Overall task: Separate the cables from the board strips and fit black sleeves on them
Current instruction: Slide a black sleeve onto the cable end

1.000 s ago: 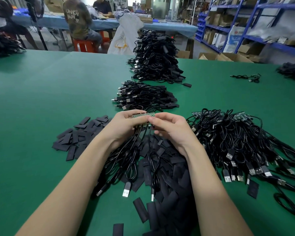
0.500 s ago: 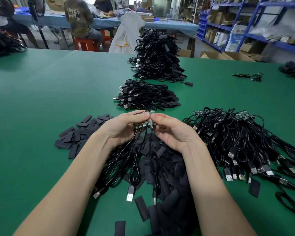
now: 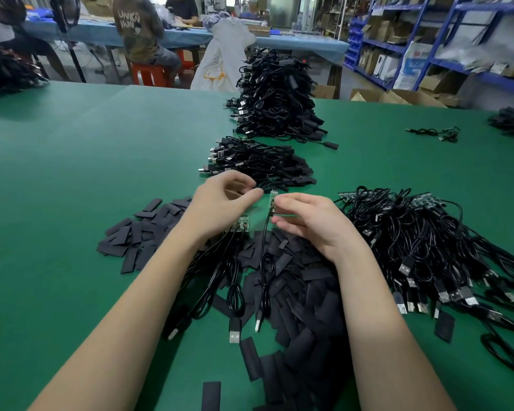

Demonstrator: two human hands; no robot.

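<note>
Both forearms reach in from the bottom of the frame and meet at centre over the green tabletop (image 3: 72,173). The right hand (image 3: 312,223) is turned palm-left, its fingers (image 3: 288,200) curled and pinching a small green board piece (image 3: 273,200) that stands upright, with one thin black cable (image 3: 264,247) hanging from it down to a silver plug near the lower centre. The left hand (image 3: 220,209) sits just left of it, fingers (image 3: 250,195) loosely curled with thumb and forefinger tips close together; whether they pinch anything cannot be told. Under the left wrist lies a short green board strip (image 3: 239,225) with several glossy cables still attached, trailing toward the lower centre. Beneath both hands spreads a heap of flat, matte black sleeves (image 3: 303,292), rectangular and slightly rumpled; a thinner scatter of sleeves (image 3: 143,232) lies at centre left. At right, a tangled pile of cables on strips (image 3: 422,247) shows silver plugs. Above the hands a low stack of finished cables (image 3: 258,161) lies, and a taller stack (image 3: 273,99) stands behind it. Blue shelving (image 3: 457,40) fills the upper right; seated people (image 3: 140,34) work at a blue table in the upper left.
</note>
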